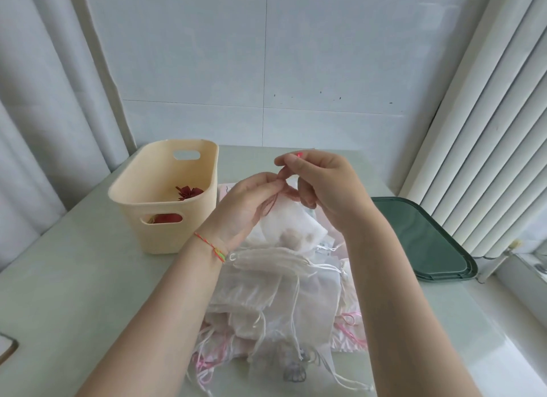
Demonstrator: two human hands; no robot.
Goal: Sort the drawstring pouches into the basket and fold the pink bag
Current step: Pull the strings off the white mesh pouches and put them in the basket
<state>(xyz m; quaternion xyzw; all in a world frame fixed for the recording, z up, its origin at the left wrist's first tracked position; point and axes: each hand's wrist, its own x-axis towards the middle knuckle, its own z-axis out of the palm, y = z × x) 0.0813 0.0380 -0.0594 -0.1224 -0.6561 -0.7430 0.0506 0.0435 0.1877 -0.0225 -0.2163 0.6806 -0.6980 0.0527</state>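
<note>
- No brand, label or readable writing is seen on any item.
- A sheer white pouch [291, 225] is held above the pile of pouches [278, 296]; its reddish drawstring [270, 204] is pinched by the closed left hand [248, 207] and right hand [322, 186].
- A red pouch [189, 192] is partly hidden inside the cream basket [165, 195], left of the hands.
- Pink fabric [349, 334] under the pile is mostly covered.
- A green tray [420, 237] lies at the right.

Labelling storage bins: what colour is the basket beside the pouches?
Pale cream-yellow basket, plain, with cut-out handles; seen in the head view, the only one.
</note>
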